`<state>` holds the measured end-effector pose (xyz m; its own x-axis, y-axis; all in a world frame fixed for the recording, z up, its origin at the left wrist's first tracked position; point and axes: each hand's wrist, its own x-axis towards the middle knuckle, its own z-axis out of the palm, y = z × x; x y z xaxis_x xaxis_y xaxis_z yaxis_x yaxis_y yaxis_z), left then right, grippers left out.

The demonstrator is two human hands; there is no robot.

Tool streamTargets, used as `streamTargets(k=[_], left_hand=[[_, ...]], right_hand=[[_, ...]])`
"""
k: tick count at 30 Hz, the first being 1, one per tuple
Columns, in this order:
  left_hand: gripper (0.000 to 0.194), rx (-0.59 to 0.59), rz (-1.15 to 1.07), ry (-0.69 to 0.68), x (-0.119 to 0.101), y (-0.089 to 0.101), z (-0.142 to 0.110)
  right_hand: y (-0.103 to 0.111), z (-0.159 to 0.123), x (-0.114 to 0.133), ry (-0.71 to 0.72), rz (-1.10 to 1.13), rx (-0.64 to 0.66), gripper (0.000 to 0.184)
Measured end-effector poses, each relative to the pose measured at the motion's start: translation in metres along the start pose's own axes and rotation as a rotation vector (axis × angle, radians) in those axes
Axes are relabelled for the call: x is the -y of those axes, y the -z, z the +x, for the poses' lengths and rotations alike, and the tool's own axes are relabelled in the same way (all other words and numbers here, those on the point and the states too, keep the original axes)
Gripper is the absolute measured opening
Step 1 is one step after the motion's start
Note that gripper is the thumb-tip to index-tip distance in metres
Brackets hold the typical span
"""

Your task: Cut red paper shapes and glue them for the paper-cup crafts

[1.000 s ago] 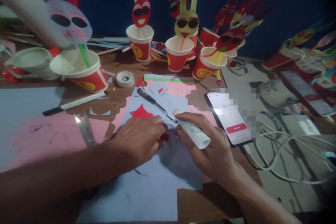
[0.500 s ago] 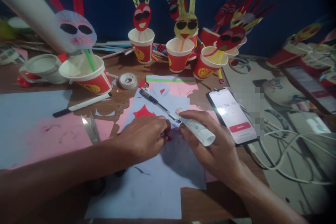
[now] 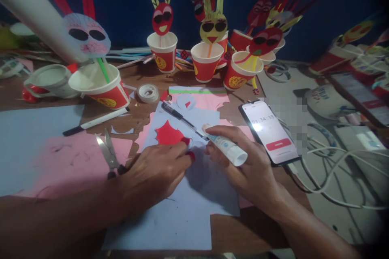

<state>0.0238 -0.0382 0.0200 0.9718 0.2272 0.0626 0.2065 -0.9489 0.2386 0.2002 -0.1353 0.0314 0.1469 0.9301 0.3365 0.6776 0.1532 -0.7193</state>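
My left hand (image 3: pixel 154 170) rests on a pale blue paper sheet (image 3: pixel 182 210), its fingertips pinched on a small red paper piece (image 3: pixel 191 155). Just beyond the fingers lies a larger jagged red paper cutout (image 3: pixel 167 133). My right hand (image 3: pixel 243 168) grips a white glue tube (image 3: pixel 226 149), its nozzle end pointing left toward the small red piece. A black pen (image 3: pixel 182 119) lies diagonally on the paper just above both hands.
Scissors (image 3: pixel 107 153) lie on pink paper (image 3: pixel 69 162) at left, beside a marker (image 3: pixel 94 121) and a tape roll (image 3: pixel 147 92). Several red paper cups with paper faces (image 3: pixel 206 62) stand behind. A lit phone (image 3: pixel 269 131) with cables (image 3: pixel 334 170) lies at right.
My left hand has slid a little toward me and to the left, uncovering more of the jagged red cutout. The right hand keeps the glue tube in nearly the same place.
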Motion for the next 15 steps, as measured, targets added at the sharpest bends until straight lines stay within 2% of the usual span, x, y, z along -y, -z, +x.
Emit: streamTargets(k=[6,11,15], left_hand=[[0.019,0.065,-0.009,0.062,-0.005,0.009,-0.015],[0.018,0.038,0.005,-0.038,-0.010,0.001,-0.023],[0.014,0.000,0.007,-0.077,-0.008,-0.004,-0.023]], right_hand=[[-0.002,0.003,0.000,-0.065,0.047,-0.004,0.024],[-0.006,0.005,0.001,-0.178,0.113,0.024,0.015],[-0.009,0.005,0.004,-0.197,0.015,0.088,0.008]])
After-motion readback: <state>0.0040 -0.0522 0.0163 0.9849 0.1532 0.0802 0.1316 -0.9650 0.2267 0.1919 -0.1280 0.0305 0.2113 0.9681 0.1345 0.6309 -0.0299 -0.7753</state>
